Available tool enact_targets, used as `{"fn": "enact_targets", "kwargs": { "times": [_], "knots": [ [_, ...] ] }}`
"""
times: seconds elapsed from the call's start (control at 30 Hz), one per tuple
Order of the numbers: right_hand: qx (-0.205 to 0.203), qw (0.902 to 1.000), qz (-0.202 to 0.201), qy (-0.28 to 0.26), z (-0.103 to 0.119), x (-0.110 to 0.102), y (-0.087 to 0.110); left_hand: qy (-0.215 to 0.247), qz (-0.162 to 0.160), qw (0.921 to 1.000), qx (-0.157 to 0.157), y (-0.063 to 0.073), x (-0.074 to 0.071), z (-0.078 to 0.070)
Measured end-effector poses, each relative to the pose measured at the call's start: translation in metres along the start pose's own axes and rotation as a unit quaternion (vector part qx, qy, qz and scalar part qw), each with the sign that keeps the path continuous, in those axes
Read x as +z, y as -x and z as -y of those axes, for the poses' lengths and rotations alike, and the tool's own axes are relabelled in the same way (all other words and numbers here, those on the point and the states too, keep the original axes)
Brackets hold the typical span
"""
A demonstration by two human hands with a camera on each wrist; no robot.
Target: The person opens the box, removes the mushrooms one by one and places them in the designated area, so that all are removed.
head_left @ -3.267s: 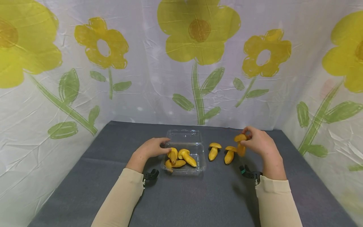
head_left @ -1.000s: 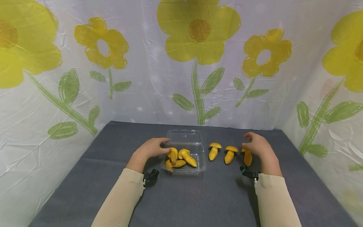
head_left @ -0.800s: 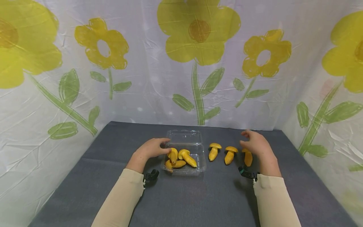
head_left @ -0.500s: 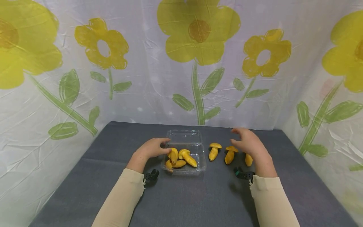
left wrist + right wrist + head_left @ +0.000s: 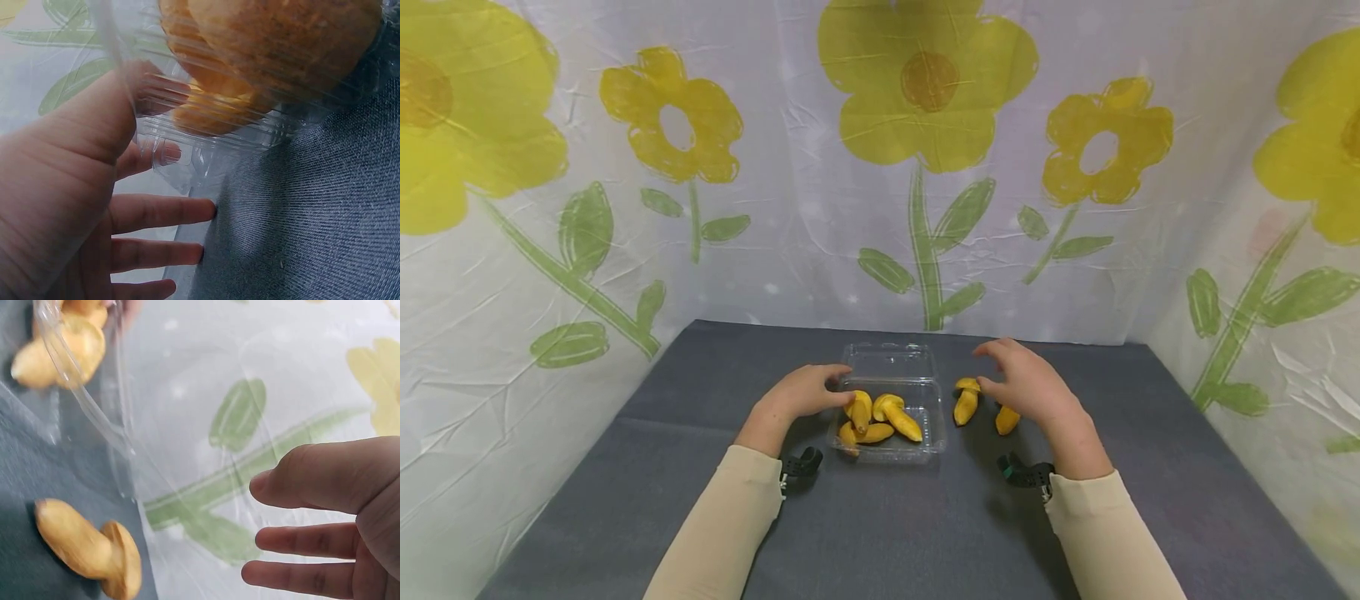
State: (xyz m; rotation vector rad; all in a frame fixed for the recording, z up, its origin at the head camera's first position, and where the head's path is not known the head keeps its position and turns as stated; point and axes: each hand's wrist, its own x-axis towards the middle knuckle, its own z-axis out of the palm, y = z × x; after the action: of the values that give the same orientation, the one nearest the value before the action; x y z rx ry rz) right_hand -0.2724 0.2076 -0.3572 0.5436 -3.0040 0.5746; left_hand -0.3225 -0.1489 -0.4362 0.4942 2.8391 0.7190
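A clear plastic clamshell box (image 5: 928,429) stands lidded-side back, with several yellow mushrooms (image 5: 898,417) in its tray. My left hand (image 5: 801,392) holds the box at its left side near the hinge; in the left wrist view its thumb (image 5: 159,94) shows through the plastic, while the other fingers stretch past the wall. My right hand (image 5: 1026,383) is above the table, thumb and fingers apart, holding nothing. Just left of its fingertips lies one mushroom (image 5: 966,404), cap away from me. Under the hand another mushroom (image 5: 1007,420) is partly covered.
The dark grey tablecloth (image 5: 880,533) covers the table. A pale curtain (image 5: 775,275) with printed flowers hangs behind it. The box's raised lid (image 5: 891,360) leans toward that curtain.
My right hand held a mushroom at first, set it down at the right of the row, then moved left, empty. That mushroom is now hidden by the hand. My left hand has stayed put.
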Motion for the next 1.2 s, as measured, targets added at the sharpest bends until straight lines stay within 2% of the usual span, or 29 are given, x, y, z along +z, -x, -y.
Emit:
{"fn": "enact_targets", "kwargs": {
  "times": [0.3, 0.47, 0.73, 1.2],
  "knots": [
    [-0.060, 0.9976, -0.006, 0.035, 0.022, 0.019, -0.004, -0.004, 0.002, 1.0000, -0.001, -0.002, 0.001, 0.001],
    [-0.083, 0.9956, 0.004, 0.044, 0.036, 0.029, -0.005, 0.000, 0.004, 1.0000, 0.000, -0.001, 0.000, 0.001],
    [-0.139, 0.9886, 0.011, 0.059, 0.050, 0.049, -0.006, -0.002, 0.006, 1.0000, 0.003, -0.001, 0.000, 0.002],
    [-0.144, 0.9851, 0.033, 0.089, 0.059, 0.083, -0.014, -0.008, 0.004, 1.0000, -0.004, -0.001, -0.001, -0.001]
  ]
}}
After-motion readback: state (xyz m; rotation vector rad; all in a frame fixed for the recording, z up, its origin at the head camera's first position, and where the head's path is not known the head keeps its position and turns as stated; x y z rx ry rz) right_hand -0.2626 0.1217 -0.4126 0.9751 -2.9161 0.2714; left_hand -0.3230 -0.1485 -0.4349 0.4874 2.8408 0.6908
